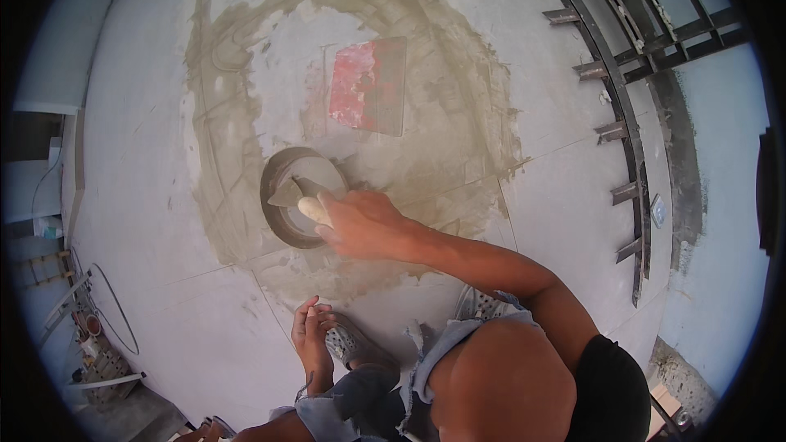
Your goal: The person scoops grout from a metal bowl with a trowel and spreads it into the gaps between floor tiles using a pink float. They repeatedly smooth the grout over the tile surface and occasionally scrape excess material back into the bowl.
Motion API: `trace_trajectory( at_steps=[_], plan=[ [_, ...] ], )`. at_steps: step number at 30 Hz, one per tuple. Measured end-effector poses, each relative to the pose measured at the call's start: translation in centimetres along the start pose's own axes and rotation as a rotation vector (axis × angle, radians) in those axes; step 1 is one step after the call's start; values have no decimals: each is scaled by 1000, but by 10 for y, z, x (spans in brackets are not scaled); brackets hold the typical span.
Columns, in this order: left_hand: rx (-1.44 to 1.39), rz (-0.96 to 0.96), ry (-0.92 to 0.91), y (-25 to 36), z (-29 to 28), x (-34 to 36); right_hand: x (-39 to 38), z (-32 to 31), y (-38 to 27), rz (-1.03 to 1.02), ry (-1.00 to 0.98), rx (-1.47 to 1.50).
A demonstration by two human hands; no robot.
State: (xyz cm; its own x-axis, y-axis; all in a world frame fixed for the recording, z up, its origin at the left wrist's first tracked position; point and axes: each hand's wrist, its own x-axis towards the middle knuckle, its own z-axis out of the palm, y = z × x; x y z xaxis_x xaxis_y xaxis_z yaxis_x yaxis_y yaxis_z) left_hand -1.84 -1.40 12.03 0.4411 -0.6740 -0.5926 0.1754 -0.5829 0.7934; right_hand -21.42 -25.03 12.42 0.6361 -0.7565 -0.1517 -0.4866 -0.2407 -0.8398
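Trowel (285, 195): one, small, hand-held. Blade roughly triangular, dull grey-brown and much the colour of the wet mix. Handle short, pale cream, round-ended. Located within the mouth of the pan, blade at its left half; whether the blade touches the bottom cannot be told.

Pan (269, 198): one, round, shallow, upright on the floor (565, 217). Wall coated in brown-grey residue; smoother, paler grey inside.

Board (368, 87): one, flat, four-sided, lying beyond the pan. Left part red with whitish smears, right part grey-brown.

Floor: pale tiles with thin joints, a broad ring of grey-brown smears around board and pan.

Right hand (364, 225): fingers closed around the trowel handle, back of hand uppermost, at the pan's right side. Forearm reaches in from the lower right, running leftward, elbow bent.

Left hand (312, 329): raised nearer the body, beside a grey perforated shoe (345, 345). Fingers loosely curled and unclenched, pointing away from the body; wrist upright, forearm from the lower edge.

Metal frame (620, 102): dark, with short crosspieces, along the right.
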Motion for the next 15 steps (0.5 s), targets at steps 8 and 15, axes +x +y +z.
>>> trace_trajectory(
  at_steps=[8,15],
  plan=[
    [113,-157,-285,-2,-94,-55,-35,-26,-11,292,-226,626],
    [28,-19,-45,-61,-83,-5,-106,9,102,322,13,635]
  ],
)
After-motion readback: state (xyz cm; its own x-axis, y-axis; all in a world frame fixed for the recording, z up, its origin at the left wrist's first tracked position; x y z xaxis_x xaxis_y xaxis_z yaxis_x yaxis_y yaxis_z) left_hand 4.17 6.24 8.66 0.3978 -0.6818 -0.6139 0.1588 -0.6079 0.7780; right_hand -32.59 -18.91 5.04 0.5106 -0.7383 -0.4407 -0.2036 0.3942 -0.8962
